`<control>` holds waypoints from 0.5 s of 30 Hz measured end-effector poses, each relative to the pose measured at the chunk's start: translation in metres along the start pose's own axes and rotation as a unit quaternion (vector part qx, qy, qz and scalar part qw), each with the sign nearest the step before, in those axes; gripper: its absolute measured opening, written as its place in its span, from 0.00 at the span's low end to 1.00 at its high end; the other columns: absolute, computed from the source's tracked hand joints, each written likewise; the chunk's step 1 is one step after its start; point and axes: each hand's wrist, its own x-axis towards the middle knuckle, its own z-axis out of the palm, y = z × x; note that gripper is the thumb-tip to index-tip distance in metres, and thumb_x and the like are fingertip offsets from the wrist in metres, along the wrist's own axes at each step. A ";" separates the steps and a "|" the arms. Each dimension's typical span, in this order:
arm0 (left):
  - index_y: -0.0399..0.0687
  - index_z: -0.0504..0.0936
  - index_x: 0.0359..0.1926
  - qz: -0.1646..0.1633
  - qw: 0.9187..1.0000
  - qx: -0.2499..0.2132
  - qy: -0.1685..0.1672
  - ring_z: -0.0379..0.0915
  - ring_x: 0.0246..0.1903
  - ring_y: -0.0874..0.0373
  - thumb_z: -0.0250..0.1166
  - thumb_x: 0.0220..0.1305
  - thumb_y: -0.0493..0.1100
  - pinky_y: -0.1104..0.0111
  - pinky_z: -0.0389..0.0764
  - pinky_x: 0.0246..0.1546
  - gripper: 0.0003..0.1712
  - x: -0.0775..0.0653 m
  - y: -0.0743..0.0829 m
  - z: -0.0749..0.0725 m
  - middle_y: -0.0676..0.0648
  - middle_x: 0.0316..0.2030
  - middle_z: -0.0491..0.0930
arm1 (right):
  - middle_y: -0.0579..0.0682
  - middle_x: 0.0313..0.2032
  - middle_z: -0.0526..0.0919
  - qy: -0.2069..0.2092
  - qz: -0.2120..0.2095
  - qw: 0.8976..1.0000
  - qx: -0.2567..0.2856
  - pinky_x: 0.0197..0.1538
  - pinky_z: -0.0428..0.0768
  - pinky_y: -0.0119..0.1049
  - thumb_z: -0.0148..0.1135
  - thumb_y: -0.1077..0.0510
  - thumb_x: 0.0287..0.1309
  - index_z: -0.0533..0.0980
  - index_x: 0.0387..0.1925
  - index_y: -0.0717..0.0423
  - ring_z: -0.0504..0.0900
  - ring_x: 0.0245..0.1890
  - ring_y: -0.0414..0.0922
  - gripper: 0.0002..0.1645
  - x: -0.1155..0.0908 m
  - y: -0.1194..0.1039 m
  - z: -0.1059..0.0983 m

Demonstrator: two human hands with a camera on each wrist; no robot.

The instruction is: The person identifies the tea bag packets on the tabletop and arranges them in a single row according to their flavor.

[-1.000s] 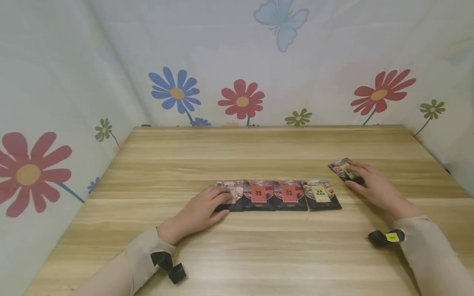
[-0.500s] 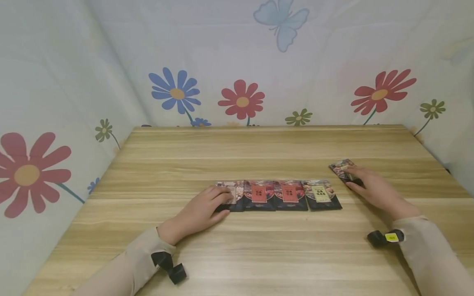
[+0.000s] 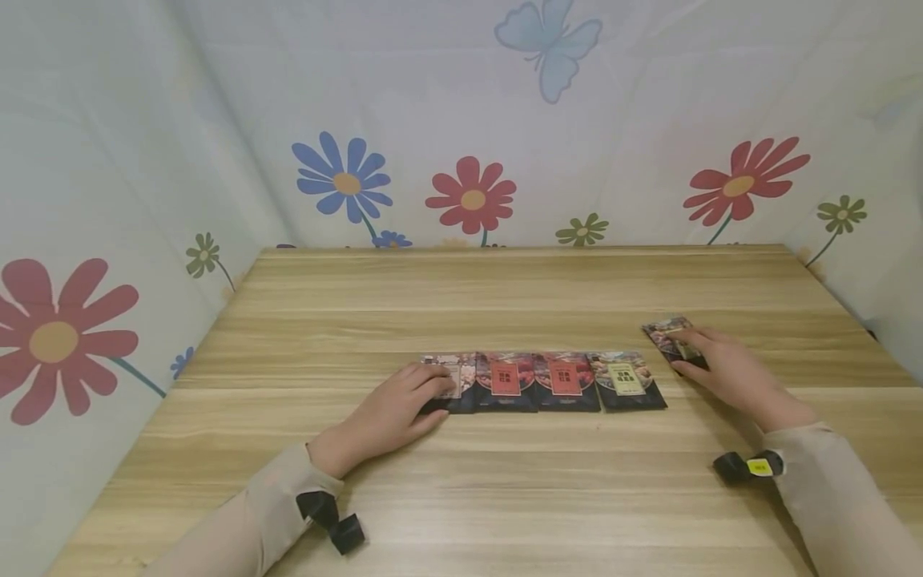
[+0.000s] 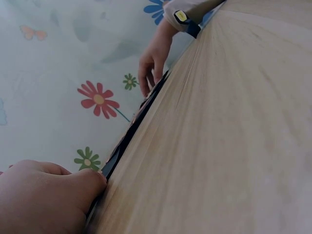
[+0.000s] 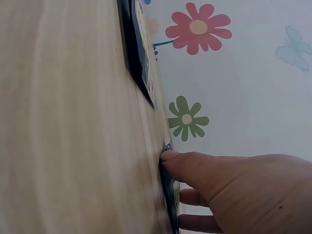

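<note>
Several flat tea sachets lie in a row on the wooden table. My left hand (image 3: 395,410) holds the leftmost sachet (image 3: 461,385), with fingers over its face and thumb at its near edge. To its right come two sachets with red labels, one (image 3: 504,382) beside the other (image 3: 566,381), then a sachet with a pale yellow label (image 3: 626,381). Farther right and slightly back, a tilted sachet (image 3: 659,332) is gripped by my right hand (image 3: 735,375), which covers part of it. In the right wrist view the thumb (image 5: 187,165) presses this sachet's edge.
The wooden table (image 3: 505,497) extends around the row on every side. Behind it and along the left hangs a white curtain (image 3: 404,88) printed with flowers and a butterfly. A black wrist strap (image 3: 328,521) sits on the left sleeve, another (image 3: 746,466) on the right.
My right hand has drawn its sachet slightly toward me, and that sachet has turned a little. The left hand and the row of sachets have stayed put.
</note>
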 end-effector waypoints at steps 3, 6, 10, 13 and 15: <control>0.48 0.79 0.54 0.001 1.000 0.001 0.000 0.72 0.55 0.52 0.63 0.63 0.50 0.59 0.75 0.60 0.20 0.000 0.000 0.001 0.47 0.54 0.77 | 0.77 0.60 0.67 -0.004 -0.002 1.000 -0.004 0.56 0.70 0.68 0.62 0.54 0.61 0.69 0.61 0.65 0.69 0.57 0.73 0.30 -0.001 -0.001 0.000; 0.48 0.79 0.54 0.002 1.000 0.000 0.000 0.72 0.56 0.52 0.63 0.64 0.50 0.59 0.75 0.61 0.20 0.000 -0.001 0.002 0.47 0.54 0.77 | 0.77 0.60 0.66 -0.009 -0.002 1.000 -0.010 0.55 0.70 0.69 0.63 0.53 0.60 0.70 0.60 0.64 0.69 0.56 0.74 0.30 -0.002 -0.002 -0.001; 0.48 0.79 0.54 0.003 1.000 -0.001 0.002 0.72 0.56 0.52 0.63 0.64 0.50 0.59 0.74 0.61 0.20 -0.001 -0.002 0.003 0.47 0.54 0.77 | 0.77 0.58 0.68 -0.014 0.000 1.000 -0.016 0.54 0.71 0.70 0.64 0.51 0.59 0.71 0.60 0.64 0.69 0.55 0.75 0.31 -0.004 -0.007 -0.002; 0.48 0.79 0.54 0.003 1.000 0.001 0.002 0.72 0.56 0.52 0.63 0.64 0.50 0.59 0.74 0.61 0.20 -0.001 -0.003 0.004 0.47 0.54 0.77 | 0.77 0.57 0.69 -0.014 0.002 1.000 -0.018 0.54 0.71 0.69 0.64 0.51 0.59 0.72 0.59 0.64 0.70 0.55 0.74 0.31 -0.005 -0.011 -0.003; 0.48 0.78 0.54 0.003 1.000 0.002 0.003 0.72 0.56 0.52 0.62 0.64 0.50 0.59 0.74 0.61 0.20 -0.001 -0.003 0.003 0.47 0.54 0.77 | 0.77 0.57 0.69 -0.017 0.006 1.000 -0.020 0.55 0.70 0.69 0.64 0.51 0.59 0.71 0.60 0.64 0.69 0.55 0.74 0.32 -0.004 -0.012 -0.003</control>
